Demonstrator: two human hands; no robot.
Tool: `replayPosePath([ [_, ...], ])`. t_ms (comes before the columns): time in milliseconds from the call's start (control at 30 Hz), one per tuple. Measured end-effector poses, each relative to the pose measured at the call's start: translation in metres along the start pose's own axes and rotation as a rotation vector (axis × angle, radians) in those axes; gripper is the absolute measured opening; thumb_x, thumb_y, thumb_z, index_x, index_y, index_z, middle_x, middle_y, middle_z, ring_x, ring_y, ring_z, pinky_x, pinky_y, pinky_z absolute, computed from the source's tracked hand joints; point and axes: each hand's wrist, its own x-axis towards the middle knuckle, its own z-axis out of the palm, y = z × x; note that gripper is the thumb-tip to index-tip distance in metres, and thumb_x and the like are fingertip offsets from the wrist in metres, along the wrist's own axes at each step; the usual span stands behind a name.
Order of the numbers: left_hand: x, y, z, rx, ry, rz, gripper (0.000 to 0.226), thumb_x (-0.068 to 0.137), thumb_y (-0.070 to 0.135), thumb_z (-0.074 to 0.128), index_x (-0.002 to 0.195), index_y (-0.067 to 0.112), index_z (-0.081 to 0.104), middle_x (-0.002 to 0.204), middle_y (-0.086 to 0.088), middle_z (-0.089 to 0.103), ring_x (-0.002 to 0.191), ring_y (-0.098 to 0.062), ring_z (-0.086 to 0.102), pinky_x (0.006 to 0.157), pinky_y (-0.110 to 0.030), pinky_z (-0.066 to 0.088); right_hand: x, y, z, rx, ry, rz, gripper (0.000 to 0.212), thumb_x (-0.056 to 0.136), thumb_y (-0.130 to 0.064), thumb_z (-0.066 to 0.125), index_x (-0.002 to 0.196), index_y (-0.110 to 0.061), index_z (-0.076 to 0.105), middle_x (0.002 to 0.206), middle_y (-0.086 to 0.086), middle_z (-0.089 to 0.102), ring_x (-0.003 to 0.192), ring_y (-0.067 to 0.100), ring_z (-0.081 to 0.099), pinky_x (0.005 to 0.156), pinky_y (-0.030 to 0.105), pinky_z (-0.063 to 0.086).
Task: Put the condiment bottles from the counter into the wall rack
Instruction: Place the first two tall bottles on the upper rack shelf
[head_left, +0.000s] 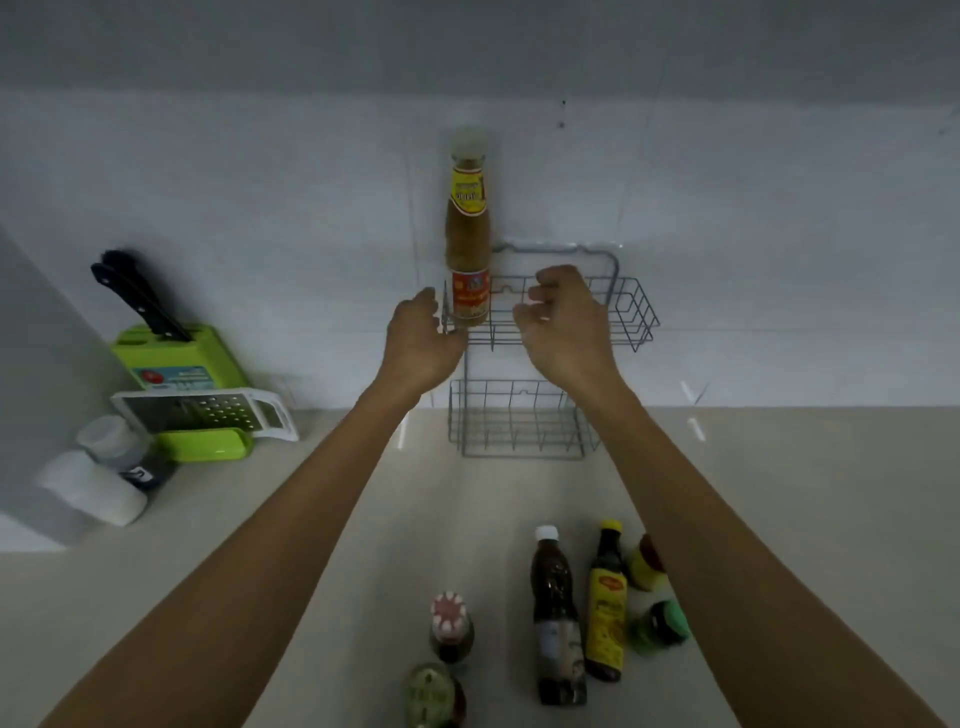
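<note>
Tan sauce bottle (467, 239) in wire rack (631, 312), left hand (421, 340) beside

A kitchen: knife block (176, 358), grater (208, 413), condiment bottles (556, 618).

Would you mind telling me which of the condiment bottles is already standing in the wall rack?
The tall tan sauce bottle, at the upper basket's left end; the others are on the counter.
</note>
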Motion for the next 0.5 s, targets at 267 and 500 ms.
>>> replayPosePath([
  [267,-0.086,-0.086,0.056,0.128,-0.656,-0.309,0.059,0.091,0.029,0.066,0.141,0.005,0.046,0.134,-0.009,0.055,0.117,-0.023,0.058,0.094,-0.033,0.053,-0.125,0.135,0.014,-0.597,-0.601,0.394,0.042,0.094,-0.028,0.054,0.127,-0.003,0.047,0.124,0.013,0.056,0.111,0.031,0.055,0.086,0.035,0.048],
  [500,-0.105,-0.112,0.088,0.162,-0.789,-0.342,0.048,0.092,0.024,0.065,0.134,0.003,0.054,0.129,-0.014,0.062,0.113,-0.024,0.063,0.094,-0.037,0.056,-0.164,0.165,0.038,-0.779,-0.708,0.307,0.026,0.094,-0.035,0.053,0.100,-0.010,0.059,0.095,0.012,0.064,0.091,0.031,0.065,0.063,0.033,0.045],
])
